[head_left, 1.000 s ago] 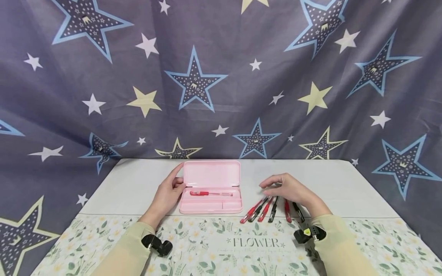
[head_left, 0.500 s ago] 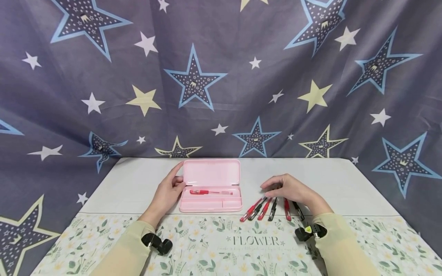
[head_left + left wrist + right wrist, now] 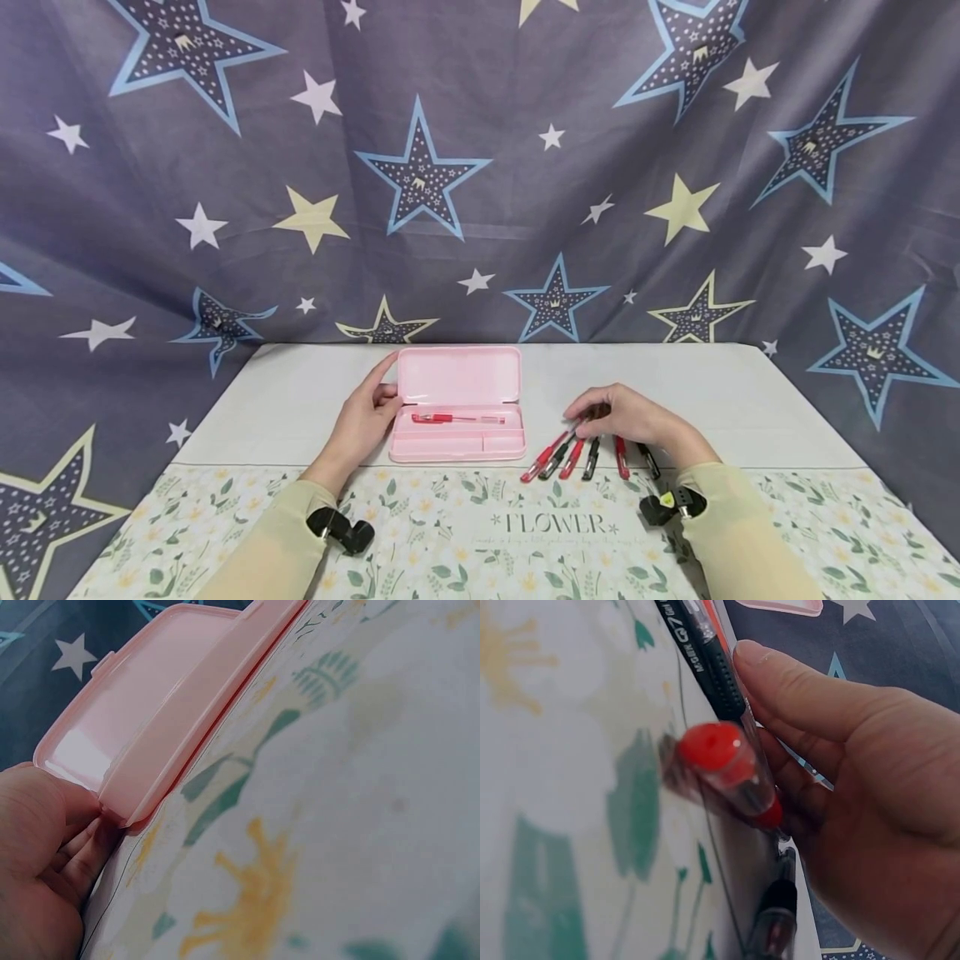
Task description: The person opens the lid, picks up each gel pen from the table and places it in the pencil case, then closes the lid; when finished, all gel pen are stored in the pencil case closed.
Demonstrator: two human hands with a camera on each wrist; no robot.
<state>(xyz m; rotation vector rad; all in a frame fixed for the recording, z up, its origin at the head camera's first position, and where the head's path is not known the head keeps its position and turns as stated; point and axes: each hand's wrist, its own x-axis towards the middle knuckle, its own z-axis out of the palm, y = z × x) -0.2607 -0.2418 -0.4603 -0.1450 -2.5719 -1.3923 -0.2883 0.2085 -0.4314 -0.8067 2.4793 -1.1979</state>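
A pink pencil case (image 3: 457,450) lies with its lid (image 3: 459,375) raised, and a red pen (image 3: 442,418) rests in its rear compartment. My left hand (image 3: 363,425) holds the case's left side, index finger along the lid; in the left wrist view its fingers (image 3: 79,806) meet the hinge corner. To the right, several red and black pens lie fanned out, among them a red pen (image 3: 621,458) and a black pen (image 3: 591,460). Over their far ends is my right hand (image 3: 626,414), thumb and index finger apart. In the right wrist view the thumb (image 3: 787,679) lies alongside the pens.
The white table (image 3: 735,400) has a flowered cloth (image 3: 420,533) along its front part, with the word FLOWER printed on it. A dark curtain with stars (image 3: 480,208) hangs behind. Both forearms carry black wrist cameras (image 3: 341,531).
My right hand has dipped slightly towards the far ends of the pens. The left hand, pencil case and pens stay in place.
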